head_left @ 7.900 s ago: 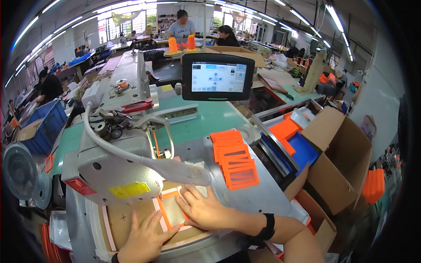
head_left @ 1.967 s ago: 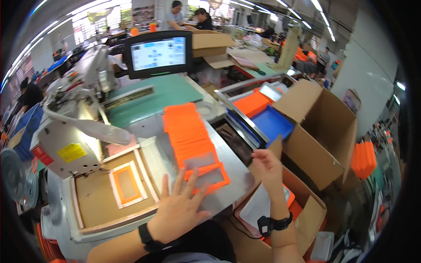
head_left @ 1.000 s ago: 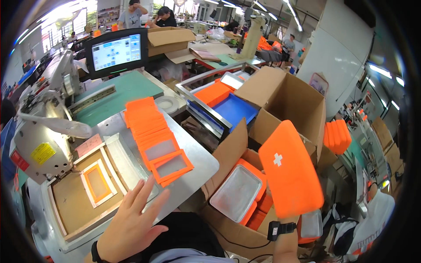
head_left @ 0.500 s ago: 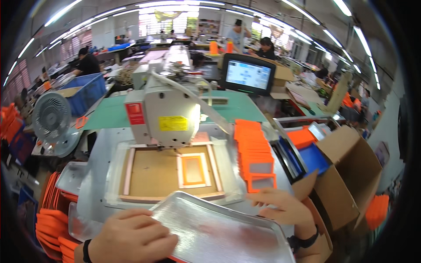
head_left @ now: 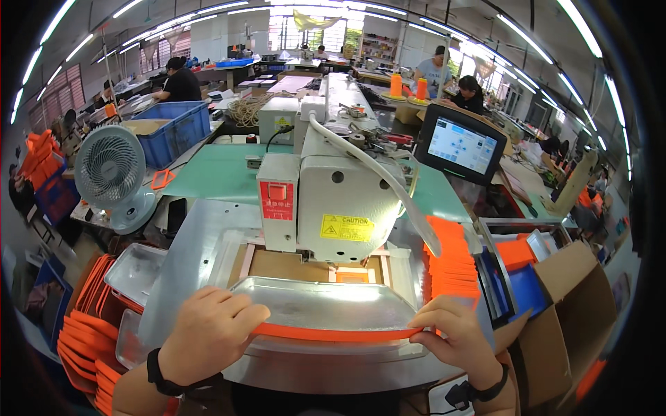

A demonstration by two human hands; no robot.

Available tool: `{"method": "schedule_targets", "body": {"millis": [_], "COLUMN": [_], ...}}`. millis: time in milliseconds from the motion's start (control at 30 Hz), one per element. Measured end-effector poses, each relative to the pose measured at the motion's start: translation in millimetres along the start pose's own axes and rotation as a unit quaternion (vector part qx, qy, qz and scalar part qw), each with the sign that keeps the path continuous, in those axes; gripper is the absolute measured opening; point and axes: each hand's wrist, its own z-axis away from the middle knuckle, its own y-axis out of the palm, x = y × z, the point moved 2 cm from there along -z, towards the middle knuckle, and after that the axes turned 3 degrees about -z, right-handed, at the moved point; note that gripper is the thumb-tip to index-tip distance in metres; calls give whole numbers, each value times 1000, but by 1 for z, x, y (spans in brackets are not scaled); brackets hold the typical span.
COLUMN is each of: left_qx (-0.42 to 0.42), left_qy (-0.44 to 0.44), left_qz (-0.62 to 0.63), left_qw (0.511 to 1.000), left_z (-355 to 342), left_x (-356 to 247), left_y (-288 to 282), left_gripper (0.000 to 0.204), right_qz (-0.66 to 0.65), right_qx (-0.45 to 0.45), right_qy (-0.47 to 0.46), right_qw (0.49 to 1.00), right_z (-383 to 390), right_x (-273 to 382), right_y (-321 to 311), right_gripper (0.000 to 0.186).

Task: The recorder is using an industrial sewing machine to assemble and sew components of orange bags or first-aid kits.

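Observation:
A silver foil-faced panel with a raised rim [head_left: 322, 301] is held up by its near edge, which shows as an orange strip. My left hand [head_left: 211, 329] is closed on the left end of that edge. My right hand [head_left: 454, 336] pinches the right end between thumb and fingers. Beyond the panel stands the pale head of a sewing machine [head_left: 340, 197]. The panel partly covers a brown sewing template [head_left: 288, 265] under the machine head. In the template a small orange frame [head_left: 356, 275] shows. Right of it lies an overlapping row of orange pieces [head_left: 449, 260].
At the left are a fan [head_left: 111, 170], a blue crate [head_left: 173, 128], stacked orange panels [head_left: 87, 347] and a silver tray-like piece [head_left: 135, 274]. A control screen [head_left: 461, 142] stands behind right. An opened cardboard box [head_left: 565, 326] is at the right. Other people work farther back.
My right hand, apart from the panel before, now grips its edge. The panel has turned so its orange edge faces me, and it now lies farther over the template. The view has shifted.

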Motion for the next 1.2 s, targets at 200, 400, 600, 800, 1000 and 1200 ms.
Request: {"method": "schedule_targets", "body": {"millis": [200,400,600,800,1000,1200], "left_qx": [5,29,118,125,133,222], "left_qy": [6,28,23,18,2,7], "left_qz": [-13,-43,59,87,98,154], "left_qw": [1000,998,991,988,986,963], "left_z": [-15,-2,15,24,29,7], "left_x": [16,23,19,16,16,16], "left_y": [18,39,56,64,69,65], "left_gripper": [23,17,29,32,33,34], "right_qz": [8,87,105,126,132,50], "right_qx": [-12,65,109,112,102,72], "right_qy": [14,-14,-69,-82,-79,-21], "right_qw": [1000,994,986,982,983,996], "right_z": [-17,-15,11,13,9,14], "right_x": [-23,-34,-54,-58,-53,-60], "right_y": [5,24,54,58,57,64], "right_gripper": [25,18,13,14,17,17]}}
